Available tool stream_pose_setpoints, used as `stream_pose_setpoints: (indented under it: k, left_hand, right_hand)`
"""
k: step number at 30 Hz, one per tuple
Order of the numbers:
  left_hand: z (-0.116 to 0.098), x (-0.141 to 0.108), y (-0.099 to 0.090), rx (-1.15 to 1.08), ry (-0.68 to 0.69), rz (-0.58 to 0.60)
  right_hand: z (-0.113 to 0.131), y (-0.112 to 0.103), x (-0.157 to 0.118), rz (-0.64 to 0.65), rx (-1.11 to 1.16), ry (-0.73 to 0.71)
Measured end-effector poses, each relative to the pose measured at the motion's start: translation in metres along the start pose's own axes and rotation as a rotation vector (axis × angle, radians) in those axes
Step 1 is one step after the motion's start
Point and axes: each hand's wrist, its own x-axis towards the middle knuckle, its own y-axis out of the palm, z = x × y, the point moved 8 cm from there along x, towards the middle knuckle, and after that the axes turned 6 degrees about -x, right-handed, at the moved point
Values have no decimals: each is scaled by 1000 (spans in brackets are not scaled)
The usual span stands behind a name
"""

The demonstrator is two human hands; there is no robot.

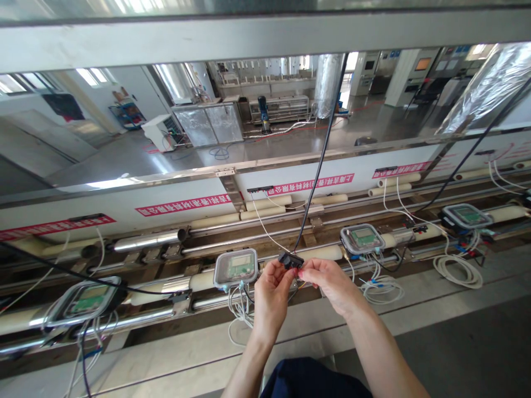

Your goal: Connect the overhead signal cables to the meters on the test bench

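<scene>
Just above the rail bench, both hands meet at a small black terminal block [290, 260]. My left hand [271, 290] is closed, its thumb and fingers gripping the block from the left. The fingers of my right hand [329, 283] pinch close under the block's right side, at a small red piece, perhaps a wire end, too covered to tell. A black cable [321, 160] comes down from above to the block. Thin red and yellow wires show around the fingertips. Left of my hands a meter with a clear cover [236, 267] sits on the pipe.
Similar meters [362, 239] stand along the metal rails, with coiled white cables [382, 288] hanging in front. White wires run to black strips [260, 189] on the back panel. A metal frame beam [265, 38] crosses overhead. Machines and foil-wrapped ducts stand beyond.
</scene>
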Motion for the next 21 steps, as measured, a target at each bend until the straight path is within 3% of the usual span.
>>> stream_pose_setpoints:
  k: [21]
  left_hand:
    - [3, -1, -3, 54, 4, 4]
  right_hand:
    - [-3, 1, -1, -1, 11, -9]
